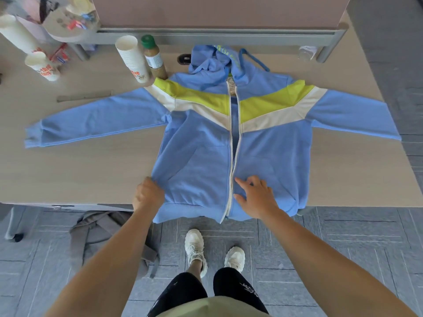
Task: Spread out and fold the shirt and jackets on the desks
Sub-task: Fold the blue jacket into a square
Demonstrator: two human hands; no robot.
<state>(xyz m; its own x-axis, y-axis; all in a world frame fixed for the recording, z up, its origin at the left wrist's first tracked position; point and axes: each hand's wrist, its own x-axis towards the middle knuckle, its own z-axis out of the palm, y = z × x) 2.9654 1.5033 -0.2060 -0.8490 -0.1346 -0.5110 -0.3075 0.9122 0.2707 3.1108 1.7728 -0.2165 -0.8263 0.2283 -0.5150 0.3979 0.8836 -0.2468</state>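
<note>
Left hand (148, 194): clenched, fingers curled round a bunch of cloth at the lower left edge of the blue hooded zip jacket (201, 156), just above the hem band. Right hand (256, 194): released, fingers spread and lying flat on the right front panel, index tip just beside the white zip (233, 156), thumb pointing toward the hem. The jacket lies face up on the pale wood desk (91, 170), zip partly undone, and the hem hangs over the near desk edge at 6 o'clock. Lime and white chevron bands cross the chest. The hood is rumpled at 12 o'clock with its blue drawcord loose; the sleeves are laid out toward 9 and 3 o'clock, and the right cuff reaches the desk's side edge. At 11 o'clock of the jacket, a stack of paper cups (132, 58) leans on its side, and a green-capped bottle (153, 57) touches it, its base at the jacket's shoulder. More paper cups (43, 66) are at 10 o'clock, far left. A thin strip (84, 97) lies just above the left sleeve. A small clear container (306, 52) is at 1 o'clock, near the partition frame (217, 34). Below the desk at 7 o'clock, a grey backpack (103, 225) lies on the floor. At 6 o'clock, the person's white sneakers (194, 245) are on grey carpet tiles.
</note>
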